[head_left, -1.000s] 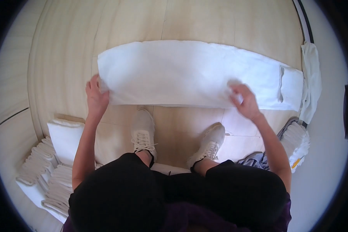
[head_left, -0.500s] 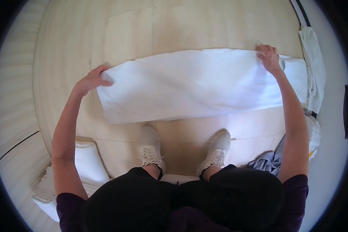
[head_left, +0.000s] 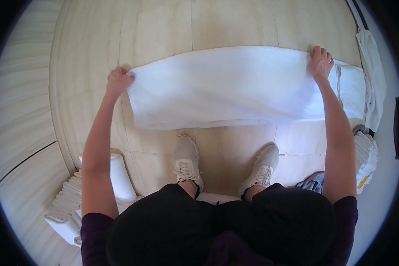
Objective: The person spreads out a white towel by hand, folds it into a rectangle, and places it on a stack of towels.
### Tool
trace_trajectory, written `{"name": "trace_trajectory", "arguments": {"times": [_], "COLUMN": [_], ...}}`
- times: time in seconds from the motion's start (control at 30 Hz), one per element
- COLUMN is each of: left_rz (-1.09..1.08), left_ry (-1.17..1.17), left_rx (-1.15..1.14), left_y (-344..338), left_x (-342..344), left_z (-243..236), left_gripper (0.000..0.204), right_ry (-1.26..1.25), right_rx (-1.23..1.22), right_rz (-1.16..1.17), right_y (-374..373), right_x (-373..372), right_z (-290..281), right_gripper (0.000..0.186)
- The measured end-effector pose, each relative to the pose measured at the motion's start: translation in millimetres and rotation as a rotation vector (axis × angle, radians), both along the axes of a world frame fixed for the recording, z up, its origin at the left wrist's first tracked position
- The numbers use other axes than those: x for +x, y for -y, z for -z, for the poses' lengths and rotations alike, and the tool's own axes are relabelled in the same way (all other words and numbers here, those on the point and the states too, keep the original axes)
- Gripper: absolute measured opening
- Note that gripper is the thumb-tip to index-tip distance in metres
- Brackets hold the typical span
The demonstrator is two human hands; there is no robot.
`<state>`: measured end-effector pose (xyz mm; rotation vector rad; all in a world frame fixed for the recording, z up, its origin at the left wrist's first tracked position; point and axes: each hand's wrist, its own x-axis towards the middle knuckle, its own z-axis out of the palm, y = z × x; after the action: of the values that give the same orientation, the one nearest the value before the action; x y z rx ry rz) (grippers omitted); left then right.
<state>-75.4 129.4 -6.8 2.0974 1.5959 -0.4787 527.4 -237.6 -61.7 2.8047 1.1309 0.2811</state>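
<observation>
A long white cloth (head_left: pixel 226 84) lies spread sideways on the pale wooden-looking floor in front of my shoes. My left hand (head_left: pixel 120 80) is closed on its far left corner. My right hand (head_left: pixel 321 62) has curled fingers on the far edge toward the right, pinching the cloth. A smaller folded white piece (head_left: pixel 351 91) lies at the right end, partly under or beside the long cloth. My two light shoes (head_left: pixel 186 162) stand apart below the near edge.
Stacks of folded white cloths (head_left: pixel 66 199) sit at lower left, beside a pale panel (head_left: pixel 20 111). At right, a white cloth (head_left: pixel 370 80) lies along a dark strip, above grey fabric (head_left: pixel 310 181) and a white bundle (head_left: pixel 363 159). A dark object (head_left: pixel 397 128) is at far right.
Both hands moved to the far edge of the cloth from lower positions a second ago. Since half a second ago, my left hand has shifted up and rightward, with the cloth's left corner.
</observation>
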Motion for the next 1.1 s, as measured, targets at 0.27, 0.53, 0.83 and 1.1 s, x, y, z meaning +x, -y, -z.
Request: {"name": "trace_trajectory", "arguments": {"times": [0.27, 0.53, 0.83, 1.1], "left_rz": [0.728, 0.807, 0.695, 0.605], "left_ry": [0.516, 0.497, 0.441, 0.731], "left_rx": [0.229, 0.292, 0.419, 0.295], "left_y": [169, 145, 162, 219], "left_x": [-19, -67, -75, 56], "left_z": [-36, -36, -17, -34], "left_gripper": [0.035, 0.025, 0.026, 0.051], "right_ry": [-0.032, -0.177, -0.155, -0.54], "right_rx": [0.234, 0.201, 0.214, 0.224], "right_rz": [-0.345, -0.356, -0.437, -0.922], "right_y": [65, 79, 65, -27], "right_x": [-129, -132, -162, -332], "right_z": [8, 11, 2, -1], "right_gripper": [0.046, 0.052, 0.057, 0.057]}}
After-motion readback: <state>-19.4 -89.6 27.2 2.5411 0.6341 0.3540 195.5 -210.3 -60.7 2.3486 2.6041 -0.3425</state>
